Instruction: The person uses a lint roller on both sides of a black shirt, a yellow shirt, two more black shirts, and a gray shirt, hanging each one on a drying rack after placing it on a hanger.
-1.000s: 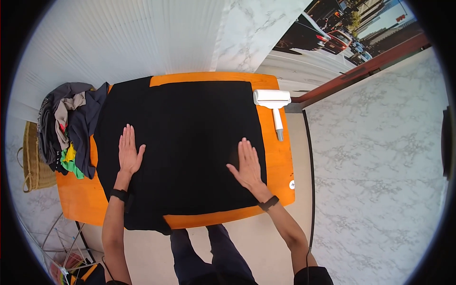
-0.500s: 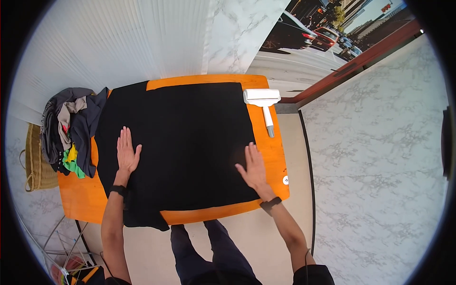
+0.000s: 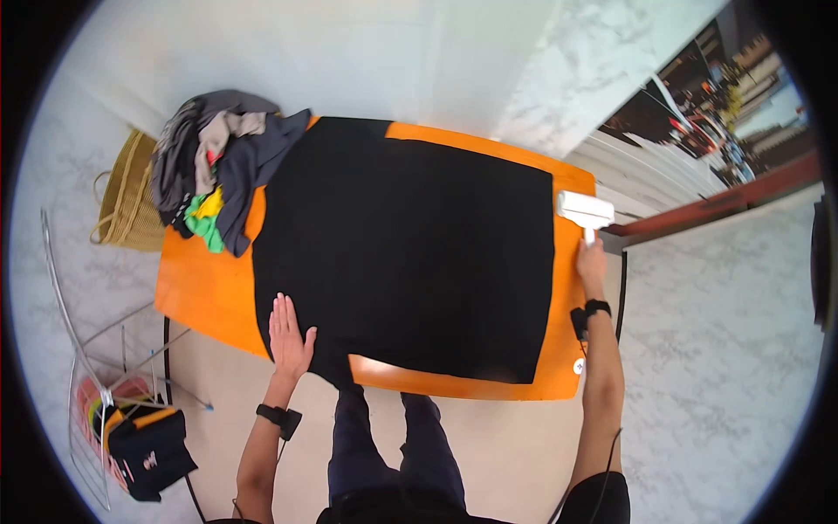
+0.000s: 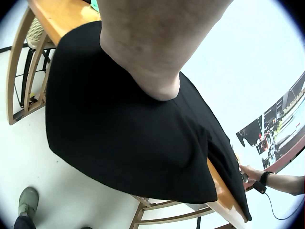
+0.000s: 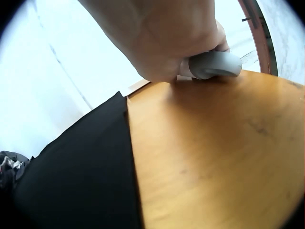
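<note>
A black garment (image 3: 410,253) lies spread flat over the orange table (image 3: 209,288). On its lower left part rests my left hand (image 3: 291,339), palm down with fingers straight. My right hand (image 3: 591,266) grips the handle of the white lint roller (image 3: 585,210) at the table's right side, beyond the garment's edge. In the right wrist view, the grey handle end (image 5: 217,64) sticks out of my right hand (image 5: 167,43), close above the wood. The left wrist view shows the garment (image 4: 119,133) hanging past the table's edge; the left fingers are hidden there.
A heap of dark, grey, green and yellow clothes (image 3: 218,166) lies on the table's left end. Behind it stands a woven basket (image 3: 131,196). A metal rack (image 3: 106,396) with clothes (image 3: 153,445) is at the lower left. A wall borders the table's far side.
My right hand has left the garment, moved right and taken hold of the roller's handle. My left hand has slid toward the near edge. The head view has shifted.
</note>
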Available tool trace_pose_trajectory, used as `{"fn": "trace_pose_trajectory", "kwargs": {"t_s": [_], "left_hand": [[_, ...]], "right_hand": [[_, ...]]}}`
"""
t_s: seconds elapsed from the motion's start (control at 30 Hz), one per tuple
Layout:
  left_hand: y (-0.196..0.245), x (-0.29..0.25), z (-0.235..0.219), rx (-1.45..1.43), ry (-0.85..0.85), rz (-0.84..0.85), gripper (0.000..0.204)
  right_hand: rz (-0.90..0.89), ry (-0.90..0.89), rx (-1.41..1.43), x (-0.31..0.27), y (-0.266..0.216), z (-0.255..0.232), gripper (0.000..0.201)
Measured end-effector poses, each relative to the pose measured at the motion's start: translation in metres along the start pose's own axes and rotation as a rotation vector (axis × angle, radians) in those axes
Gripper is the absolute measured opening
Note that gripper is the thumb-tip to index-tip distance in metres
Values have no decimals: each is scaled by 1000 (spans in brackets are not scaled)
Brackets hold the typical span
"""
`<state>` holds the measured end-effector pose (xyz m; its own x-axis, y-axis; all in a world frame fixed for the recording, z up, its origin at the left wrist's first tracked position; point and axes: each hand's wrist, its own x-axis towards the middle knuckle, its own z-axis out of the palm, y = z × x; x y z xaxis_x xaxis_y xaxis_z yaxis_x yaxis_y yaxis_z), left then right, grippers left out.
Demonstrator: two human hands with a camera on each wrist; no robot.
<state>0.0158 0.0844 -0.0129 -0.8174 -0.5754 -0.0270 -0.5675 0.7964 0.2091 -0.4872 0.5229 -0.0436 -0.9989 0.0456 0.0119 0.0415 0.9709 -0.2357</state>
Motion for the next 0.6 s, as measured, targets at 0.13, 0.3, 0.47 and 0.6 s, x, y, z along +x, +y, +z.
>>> {"fn": "trace_pose_trajectory", "kwargs": {"t_s": [0.13, 0.3, 0.47, 0.6], "left_hand": [[-13, -11, 1, -24, 20, -80, 81], [-24, -26, -1, -58, 81, -148, 84], [-35, -35, -13, -102, 79, -213, 89], [-49, -41, -11, -172, 73, -205, 93]], "right_hand": [[-144, 17, 151, -39, 1, -43, 52], [-338, -258, 146, -173, -79, -109, 40], [-786, -538, 144, -260, -212, -92, 31], [-1012, -663, 108, -287, -301, -43, 29]]}}
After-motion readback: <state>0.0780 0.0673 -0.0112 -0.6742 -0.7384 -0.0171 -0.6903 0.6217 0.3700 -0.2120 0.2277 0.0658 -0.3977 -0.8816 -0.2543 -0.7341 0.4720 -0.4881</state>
